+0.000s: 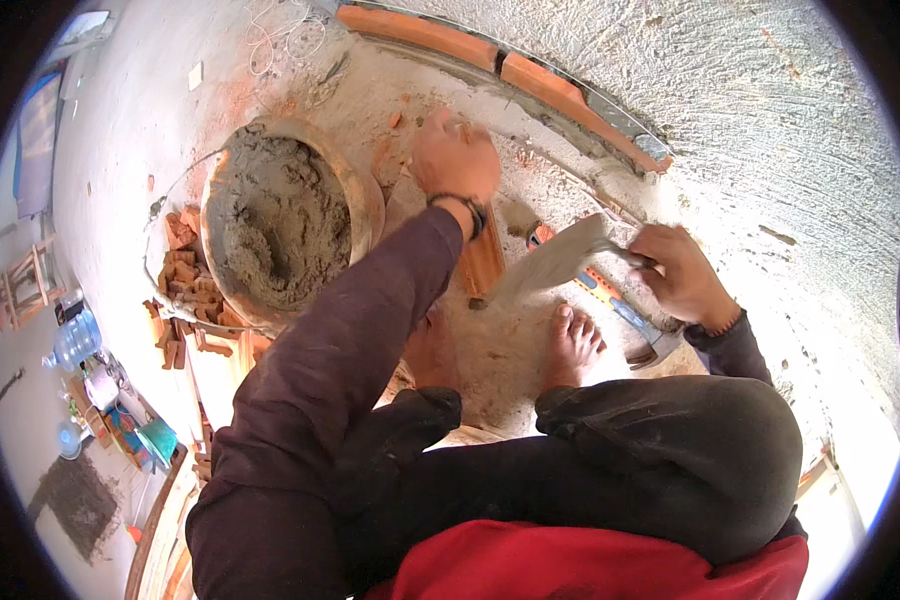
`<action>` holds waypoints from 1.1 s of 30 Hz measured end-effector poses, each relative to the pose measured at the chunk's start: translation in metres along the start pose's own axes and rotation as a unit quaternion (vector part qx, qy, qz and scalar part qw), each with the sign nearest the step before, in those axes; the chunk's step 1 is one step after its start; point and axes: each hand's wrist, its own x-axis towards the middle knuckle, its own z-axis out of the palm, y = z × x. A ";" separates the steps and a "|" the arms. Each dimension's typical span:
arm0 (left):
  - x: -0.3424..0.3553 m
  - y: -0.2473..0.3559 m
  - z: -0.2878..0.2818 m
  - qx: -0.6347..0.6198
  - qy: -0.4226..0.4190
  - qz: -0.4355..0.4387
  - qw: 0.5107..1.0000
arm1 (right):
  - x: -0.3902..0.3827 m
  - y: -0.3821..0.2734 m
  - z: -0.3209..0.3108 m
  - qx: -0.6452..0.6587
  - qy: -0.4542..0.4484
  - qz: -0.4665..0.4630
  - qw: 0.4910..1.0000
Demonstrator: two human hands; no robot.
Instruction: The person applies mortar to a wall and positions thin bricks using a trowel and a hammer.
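My right hand [678,278], clamped on the trowel [552,262], could slip, nicking my bare foot [573,345]; left hand [456,158] blurred, grip unclear.

Person crouched, seen from close by. Left arm [315,380] long and dark-sleeved, reaching forward and slanting inward, cuff stopping short of the wrist [459,213]. Left hand [455,155] farthest out, back uppermost, fingers bent under; blurred, so the exact finger pose escapes me. Right arm [732,348] mostly hidden behind the bent right knee [745,455]; only the lower sleeve shows. Right hand [680,275] out to the person's right, nearer the body than the left, fingers curled in a grip and pointing inward. Hands well apart. Bare right foot [573,345] planted, toes forward, between the arms.
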 end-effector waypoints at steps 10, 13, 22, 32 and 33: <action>-0.048 -0.026 0.011 0.168 0.003 -0.042 0.985 | -0.066 0.059 0.057 -0.026 0.208 0.151 0.966; -0.045 -0.043 0.011 0.111 0.009 -0.023 0.993 | -0.063 0.056 0.057 -0.017 0.200 0.156 0.967; -0.036 -0.001 -0.023 -0.501 -0.208 -0.096 0.834 | -0.067 0.049 0.034 -0.054 0.138 0.161 0.976; -0.046 0.007 -0.051 -0.507 -0.365 -0.162 0.764 | -0.051 0.013 0.007 -0.103 0.139 0.091 0.981; -0.048 0.012 -0.053 -0.516 -0.379 -0.172 0.749 | -0.044 0.001 0.005 -0.075 0.151 0.070 0.983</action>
